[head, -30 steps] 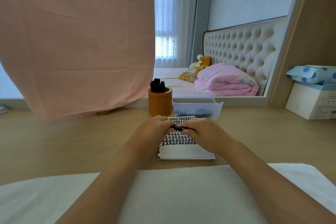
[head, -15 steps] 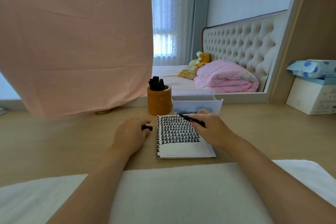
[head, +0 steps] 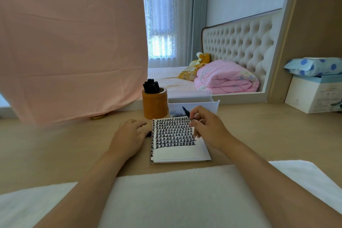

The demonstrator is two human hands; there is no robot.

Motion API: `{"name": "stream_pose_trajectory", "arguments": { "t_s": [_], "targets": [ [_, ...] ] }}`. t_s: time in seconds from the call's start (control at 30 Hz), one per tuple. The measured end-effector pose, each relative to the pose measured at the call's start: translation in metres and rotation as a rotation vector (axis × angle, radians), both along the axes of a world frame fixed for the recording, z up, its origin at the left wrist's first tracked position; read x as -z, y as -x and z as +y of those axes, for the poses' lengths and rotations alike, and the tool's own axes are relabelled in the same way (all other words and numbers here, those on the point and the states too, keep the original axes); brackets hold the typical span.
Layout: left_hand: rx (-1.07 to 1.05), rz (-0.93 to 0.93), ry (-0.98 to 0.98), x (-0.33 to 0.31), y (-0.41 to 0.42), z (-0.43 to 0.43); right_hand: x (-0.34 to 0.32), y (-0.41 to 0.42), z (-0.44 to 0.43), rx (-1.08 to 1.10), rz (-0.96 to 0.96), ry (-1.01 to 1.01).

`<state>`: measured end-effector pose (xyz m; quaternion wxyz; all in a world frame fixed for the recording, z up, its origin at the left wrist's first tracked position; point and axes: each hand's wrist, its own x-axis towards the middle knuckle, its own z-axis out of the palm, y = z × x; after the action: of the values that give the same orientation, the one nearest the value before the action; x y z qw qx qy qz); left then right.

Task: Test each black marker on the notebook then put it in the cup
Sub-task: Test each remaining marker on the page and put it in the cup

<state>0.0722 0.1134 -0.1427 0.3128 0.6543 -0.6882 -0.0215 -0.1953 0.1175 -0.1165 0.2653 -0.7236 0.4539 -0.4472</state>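
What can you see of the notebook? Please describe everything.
The notebook lies flat on the wooden desk, white paper page up, binding along its left edge. Rows of black marks fill most of the page; the bottom strip is blank. The right hand covers its upper right part, holding a marker above the top edge. The left hand lies beside the binding; contact is unclear.
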Motion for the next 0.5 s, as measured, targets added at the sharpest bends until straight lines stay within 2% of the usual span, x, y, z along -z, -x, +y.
{"name": "stream_pose_trajectory", "arguments": {
  "t_s": [0.1,0.27,0.33,0.43,0.5],
  "targets": [
    [0.1,0.012,0.099,-0.017,0.017,0.012,-0.001,0.004,-0.001,-0.044,-0.135,-0.056],
    [0.463,-0.009,0.105,-0.04,0.06,0.041,-0.002,0.006,-0.004,-0.109,-0.294,-0.193],
    [0.562,-0.032,0.094,-0.034,0.071,0.051,-0.003,0.007,-0.005,-0.114,-0.277,-0.203],
    [0.618,-0.101,0.035,-0.018,0.078,0.058,-0.003,0.01,-0.002,-0.062,-0.098,-0.094],
    [0.624,-0.15,0.014,-0.011,0.077,0.057,-0.006,0.01,0.001,-0.04,-0.109,-0.089]
  ]
}}
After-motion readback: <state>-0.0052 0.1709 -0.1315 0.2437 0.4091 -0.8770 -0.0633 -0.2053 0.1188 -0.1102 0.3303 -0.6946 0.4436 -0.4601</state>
